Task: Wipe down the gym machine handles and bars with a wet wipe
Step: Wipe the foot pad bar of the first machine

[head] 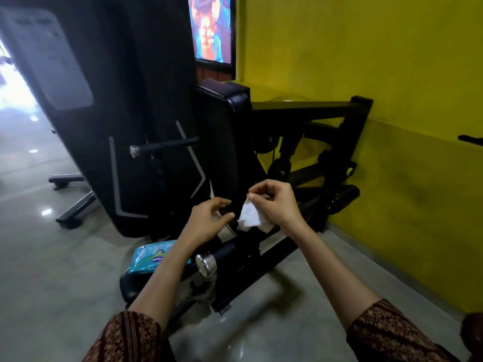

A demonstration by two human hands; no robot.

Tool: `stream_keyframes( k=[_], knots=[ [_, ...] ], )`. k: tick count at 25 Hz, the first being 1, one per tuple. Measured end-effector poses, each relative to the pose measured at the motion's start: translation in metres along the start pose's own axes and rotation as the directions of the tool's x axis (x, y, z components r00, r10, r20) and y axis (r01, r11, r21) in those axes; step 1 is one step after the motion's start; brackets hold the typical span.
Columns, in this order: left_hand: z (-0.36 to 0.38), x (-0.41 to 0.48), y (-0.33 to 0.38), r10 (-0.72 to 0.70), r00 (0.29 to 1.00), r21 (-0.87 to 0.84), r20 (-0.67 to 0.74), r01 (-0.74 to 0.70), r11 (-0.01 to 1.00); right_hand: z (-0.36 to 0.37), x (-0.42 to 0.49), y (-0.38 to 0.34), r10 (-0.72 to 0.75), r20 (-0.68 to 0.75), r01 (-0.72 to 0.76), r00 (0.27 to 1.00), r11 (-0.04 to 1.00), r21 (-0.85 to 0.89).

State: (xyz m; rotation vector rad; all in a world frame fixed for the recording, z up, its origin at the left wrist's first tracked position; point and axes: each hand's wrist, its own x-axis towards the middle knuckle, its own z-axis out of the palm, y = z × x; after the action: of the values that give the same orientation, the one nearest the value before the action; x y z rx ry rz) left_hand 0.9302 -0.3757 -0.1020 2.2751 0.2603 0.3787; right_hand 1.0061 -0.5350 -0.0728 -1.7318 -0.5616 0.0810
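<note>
A crumpled white wet wipe [250,215] hangs from my right hand [274,202], which pinches its top with fingertips in front of the black gym machine. My left hand [207,221] hovers just left of the wipe, fingers loosely curled and holding nothing. Below my hands a black handle bar with a chrome end cap [206,263] sticks out toward me. A second black grip bar with a silver tip [162,147] juts out to the left, higher up on the machine. The upright black back pad [222,142] stands behind my hands.
A blue pack of wet wipes [154,257] lies on the machine's low seat, under my left forearm. A large black shroud [104,100] leans at the left. Black frame arms and a roller [342,198] reach toward the yellow wall [366,61] on the right. Grey glossy floor surrounds the base.
</note>
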Motion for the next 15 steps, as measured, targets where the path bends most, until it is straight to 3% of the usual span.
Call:
stream_keyframes(
  k=[3, 6, 10, 15],
  knots=[
    [0.001, -0.012, 0.017, 0.056, 0.997, -0.211, -0.049, -0.065, 0.975, -0.003, -0.002, 0.001, 0.018, -0.041, -0.017, 0.999, 0.999, 0.037],
    [0.002, -0.020, 0.029, 0.097, 0.995, -0.344, 0.019, -0.085, 0.935, -0.002, -0.003, 0.000, -0.001, -0.050, 0.004, 0.999, 0.999, 0.041],
    [0.004, -0.022, 0.032, 0.035, 0.997, -0.417, 0.069, -0.003, 0.909, 0.000, -0.009, -0.002, 0.007, -0.026, -0.007, 1.000, 1.000, 0.021],
    [0.007, -0.025, 0.034, -0.021, 0.973, -0.535, 0.231, 0.145, 0.833, -0.007, -0.014, 0.000, 0.020, 0.073, -0.025, 0.997, 0.998, 0.060]
  ],
)
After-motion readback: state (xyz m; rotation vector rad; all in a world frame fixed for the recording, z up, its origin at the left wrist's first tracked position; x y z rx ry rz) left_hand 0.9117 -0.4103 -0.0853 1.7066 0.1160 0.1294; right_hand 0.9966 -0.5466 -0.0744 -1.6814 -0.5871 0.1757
